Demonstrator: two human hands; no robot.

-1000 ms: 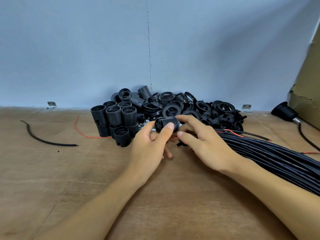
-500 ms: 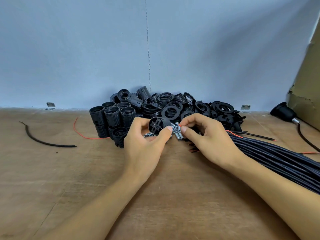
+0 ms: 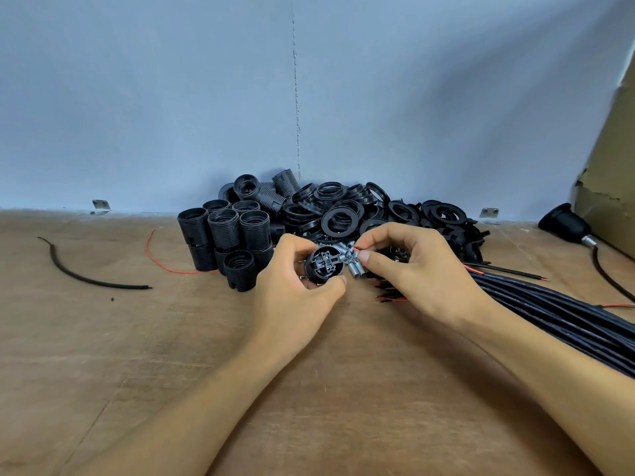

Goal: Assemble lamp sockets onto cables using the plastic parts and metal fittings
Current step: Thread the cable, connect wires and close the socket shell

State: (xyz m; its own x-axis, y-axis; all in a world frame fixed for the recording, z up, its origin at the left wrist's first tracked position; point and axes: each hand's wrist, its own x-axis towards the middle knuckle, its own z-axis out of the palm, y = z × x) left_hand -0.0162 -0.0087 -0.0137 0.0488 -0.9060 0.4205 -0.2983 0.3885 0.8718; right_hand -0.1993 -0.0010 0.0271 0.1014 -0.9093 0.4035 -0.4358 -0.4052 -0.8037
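Change: socket core (image 3: 324, 266) is now showing its open face to the camera; it was side-on a second ago.
Left hand (image 3: 295, 297): is gripping the core at frame centre, fingers curled round it.
Right hand (image 3: 426, 273): is pinching a red wire tip (image 3: 357, 249) just right of the core, beside the metal fittings (image 3: 355, 271).
Cables (image 3: 556, 314): are lying bundled at the frame's right.

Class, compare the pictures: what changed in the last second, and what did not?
The left hand turned the socket so its open end faces the camera. The right hand drew back from it and now pinches a red wire at its edge. The parts pile and cables stayed put.
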